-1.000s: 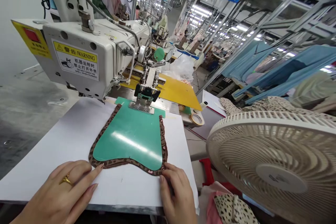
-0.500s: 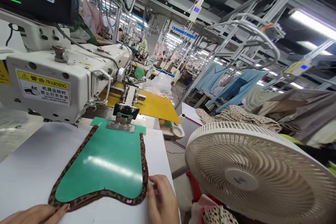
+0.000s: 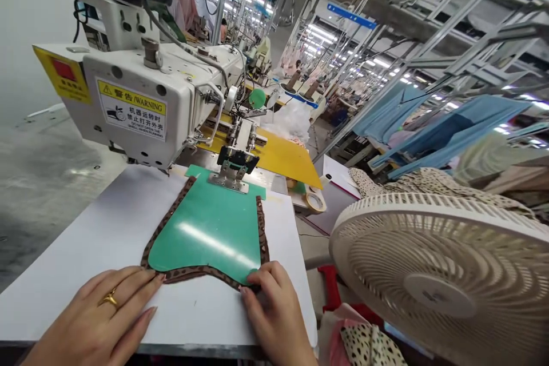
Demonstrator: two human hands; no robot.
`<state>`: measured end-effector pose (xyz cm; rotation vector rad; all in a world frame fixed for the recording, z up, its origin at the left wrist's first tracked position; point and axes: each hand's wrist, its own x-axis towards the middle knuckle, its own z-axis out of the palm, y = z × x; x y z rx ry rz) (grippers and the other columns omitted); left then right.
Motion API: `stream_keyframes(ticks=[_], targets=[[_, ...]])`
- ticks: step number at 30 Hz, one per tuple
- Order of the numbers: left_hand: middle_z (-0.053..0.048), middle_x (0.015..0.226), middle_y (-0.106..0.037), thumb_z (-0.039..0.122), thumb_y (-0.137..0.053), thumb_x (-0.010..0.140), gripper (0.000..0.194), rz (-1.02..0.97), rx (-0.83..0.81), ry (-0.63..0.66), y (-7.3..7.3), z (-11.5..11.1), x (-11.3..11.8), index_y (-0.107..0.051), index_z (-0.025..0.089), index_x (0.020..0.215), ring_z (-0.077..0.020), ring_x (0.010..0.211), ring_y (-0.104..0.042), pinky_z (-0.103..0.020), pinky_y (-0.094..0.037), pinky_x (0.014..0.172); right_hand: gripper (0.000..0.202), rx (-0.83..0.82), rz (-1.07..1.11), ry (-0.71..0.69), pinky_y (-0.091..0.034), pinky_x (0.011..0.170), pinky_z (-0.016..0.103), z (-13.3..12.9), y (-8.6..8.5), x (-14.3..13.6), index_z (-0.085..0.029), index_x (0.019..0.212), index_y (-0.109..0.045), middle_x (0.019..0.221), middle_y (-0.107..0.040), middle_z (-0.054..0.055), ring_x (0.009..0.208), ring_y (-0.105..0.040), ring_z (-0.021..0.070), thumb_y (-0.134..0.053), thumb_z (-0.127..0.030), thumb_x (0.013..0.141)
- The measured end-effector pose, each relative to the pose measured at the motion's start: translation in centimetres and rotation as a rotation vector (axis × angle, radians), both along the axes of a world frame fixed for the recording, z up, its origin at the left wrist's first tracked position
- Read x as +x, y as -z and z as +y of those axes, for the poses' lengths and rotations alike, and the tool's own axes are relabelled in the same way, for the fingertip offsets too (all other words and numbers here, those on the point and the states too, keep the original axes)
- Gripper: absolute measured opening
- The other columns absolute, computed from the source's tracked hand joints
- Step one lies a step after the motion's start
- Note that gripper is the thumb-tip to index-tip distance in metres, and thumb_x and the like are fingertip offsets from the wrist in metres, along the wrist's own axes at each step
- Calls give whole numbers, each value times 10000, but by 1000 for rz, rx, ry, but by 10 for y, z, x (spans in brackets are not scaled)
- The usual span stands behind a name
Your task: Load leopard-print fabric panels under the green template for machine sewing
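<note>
A green template plate (image 3: 210, 229) lies flat on a white work board (image 3: 206, 320), held at its far end by a metal clamp (image 3: 234, 174). Brown leopard-patterned fabric (image 3: 186, 273) shows as a narrow border around the plate's sides and near edge. My left hand (image 3: 107, 311), with a gold ring, rests with fingers stretched out, tips touching the fabric at the near left corner. At the near right corner, my right hand (image 3: 277, 309) pinches the fabric edge between thumb and fingers, beside the template. The fabric beneath the plate is hidden.
A white sewing machine head (image 3: 141, 91) with a warning label stands at the far left of the board. To the right, a large fan (image 3: 437, 274) sits close to the board's edge. Behind are a yellow plate (image 3: 287, 157) and a tape roll (image 3: 315, 201).
The view has swung left and the scene sits further right. My left hand has come further in over the near left corner. My right hand has moved from the right side to the near right corner.
</note>
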<state>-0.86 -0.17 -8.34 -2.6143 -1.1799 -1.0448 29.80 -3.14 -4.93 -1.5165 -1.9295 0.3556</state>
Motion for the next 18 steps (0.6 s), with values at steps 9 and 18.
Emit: stream_keyframes(ticks=[9, 18], targets=[[-61, 857, -648, 141, -487, 936, 215, 129, 44, 102, -44, 15, 51, -696, 162, 979, -222, 825, -570, -372, -416, 764, 152, 41, -19, 53, -448, 709, 320, 2, 5, -10, -201, 857, -550, 836, -543, 38, 810, -537, 195, -450, -151, 960], [-49, 694, -607, 144, -430, 935, 303, 386, 155, 166, -48, 32, 71, -704, 182, 812, -221, 639, -507, -360, -377, 597, 126, 3, 52, 84, -445, 752, 327, 1, 1, -10, -202, 843, -549, 869, -544, 44, 835, -544, 194, -482, -162, 942]])
